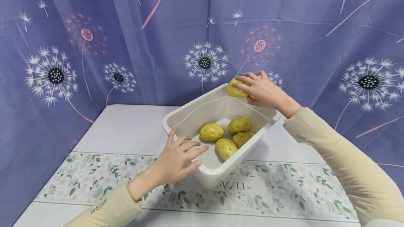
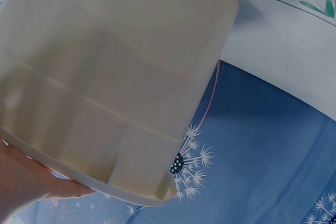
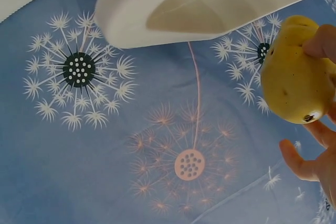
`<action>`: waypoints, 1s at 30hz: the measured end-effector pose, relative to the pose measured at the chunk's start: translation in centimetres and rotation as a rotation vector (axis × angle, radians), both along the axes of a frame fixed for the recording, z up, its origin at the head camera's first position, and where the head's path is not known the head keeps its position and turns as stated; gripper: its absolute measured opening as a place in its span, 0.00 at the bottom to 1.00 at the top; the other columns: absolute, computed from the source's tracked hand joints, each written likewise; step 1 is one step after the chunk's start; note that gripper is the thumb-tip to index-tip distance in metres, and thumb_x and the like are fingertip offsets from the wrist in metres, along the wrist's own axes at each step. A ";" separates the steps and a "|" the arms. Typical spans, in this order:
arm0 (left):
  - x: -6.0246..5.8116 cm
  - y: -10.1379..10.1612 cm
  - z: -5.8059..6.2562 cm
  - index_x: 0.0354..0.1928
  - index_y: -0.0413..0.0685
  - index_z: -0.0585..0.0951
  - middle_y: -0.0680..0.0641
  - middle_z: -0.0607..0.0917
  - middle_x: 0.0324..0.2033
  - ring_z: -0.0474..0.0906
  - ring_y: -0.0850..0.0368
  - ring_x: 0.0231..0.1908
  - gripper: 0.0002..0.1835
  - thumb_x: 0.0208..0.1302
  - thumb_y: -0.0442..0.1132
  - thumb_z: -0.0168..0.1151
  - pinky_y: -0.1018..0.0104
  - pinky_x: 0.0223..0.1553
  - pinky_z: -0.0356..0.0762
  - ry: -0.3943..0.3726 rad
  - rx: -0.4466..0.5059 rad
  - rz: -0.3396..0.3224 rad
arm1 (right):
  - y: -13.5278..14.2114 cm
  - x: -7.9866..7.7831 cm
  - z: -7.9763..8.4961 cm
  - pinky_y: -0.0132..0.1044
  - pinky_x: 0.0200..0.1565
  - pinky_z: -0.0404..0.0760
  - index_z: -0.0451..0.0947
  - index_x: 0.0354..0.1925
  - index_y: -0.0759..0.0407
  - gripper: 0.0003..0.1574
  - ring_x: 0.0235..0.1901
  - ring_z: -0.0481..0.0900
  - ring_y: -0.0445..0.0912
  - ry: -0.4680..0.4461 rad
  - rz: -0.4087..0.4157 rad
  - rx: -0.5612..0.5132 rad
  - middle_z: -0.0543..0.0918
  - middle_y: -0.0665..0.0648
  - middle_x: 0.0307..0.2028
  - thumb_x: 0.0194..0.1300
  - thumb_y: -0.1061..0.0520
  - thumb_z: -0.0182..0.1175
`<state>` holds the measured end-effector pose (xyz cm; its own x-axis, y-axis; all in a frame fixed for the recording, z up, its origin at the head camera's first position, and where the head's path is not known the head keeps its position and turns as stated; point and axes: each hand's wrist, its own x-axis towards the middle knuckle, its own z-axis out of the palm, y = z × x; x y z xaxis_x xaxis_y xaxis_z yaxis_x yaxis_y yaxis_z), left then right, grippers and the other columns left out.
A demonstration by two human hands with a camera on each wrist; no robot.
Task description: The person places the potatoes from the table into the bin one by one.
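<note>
A deep off-white plastic bin point(image 1: 197, 115) stands at an angle on the table, several yellow potatoes point(image 1: 211, 132) lying on its floor. Above its far right corner, my right hand point(image 1: 265, 92) grips another potato point(image 1: 233, 89) between fingers and thumb. The right wrist view shows that held potato point(image 3: 294, 77) outside the bin's rim, with dark eyes on its skin. My left hand point(image 1: 176, 158) spreads its fingers over the bin's near left edge. In the left wrist view the bin's outer wall point(image 2: 105, 66) fills much of the frame, part of the left hand point(image 2: 37, 182) by its rim.
The white table point(image 1: 126, 125) carries a floral printed band point(image 1: 104, 174) across its nearer part. Behind and to the sides hangs a purple-blue curtain point(image 1: 164, 27) with dandelion prints, close behind the bin's far corner.
</note>
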<state>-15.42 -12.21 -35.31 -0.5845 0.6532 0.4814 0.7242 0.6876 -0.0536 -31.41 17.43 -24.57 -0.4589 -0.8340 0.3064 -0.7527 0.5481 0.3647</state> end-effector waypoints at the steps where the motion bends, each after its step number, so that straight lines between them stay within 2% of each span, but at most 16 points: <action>1: 0.0 0.0 0.0 0.58 0.66 0.70 0.55 0.79 0.48 0.69 0.53 0.52 0.24 0.67 0.56 0.31 0.33 0.58 0.45 0.001 0.000 0.000 | 0.0 -0.1 -0.1 0.56 0.43 0.65 0.66 0.57 0.53 0.36 0.56 0.64 0.56 -0.004 0.000 0.001 0.68 0.61 0.59 0.46 0.62 0.59; 24: 0.0 0.0 0.0 0.58 0.65 0.70 0.55 0.79 0.48 0.69 0.53 0.52 0.24 0.68 0.57 0.29 0.33 0.58 0.44 -0.005 0.009 -0.002 | -1.8 -1.2 -0.9 0.57 0.44 0.65 0.67 0.57 0.54 0.38 0.54 0.66 0.56 -0.023 0.015 0.039 0.69 0.62 0.58 0.42 0.63 0.61; 30: 0.0 0.0 0.0 0.58 0.65 0.70 0.55 0.79 0.49 0.69 0.53 0.51 0.23 0.67 0.56 0.32 0.33 0.58 0.44 -0.002 0.013 -0.007 | -1.8 -1.1 -0.9 0.56 0.44 0.66 0.68 0.55 0.54 0.34 0.54 0.66 0.55 -0.005 0.026 0.044 0.70 0.61 0.57 0.46 0.64 0.57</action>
<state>-15.45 -12.25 -35.33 -0.5808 0.6507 0.4891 0.7290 0.6831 -0.0432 -32.48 15.61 -25.48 -0.4386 -0.8582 0.2667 -0.7683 0.5121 0.3841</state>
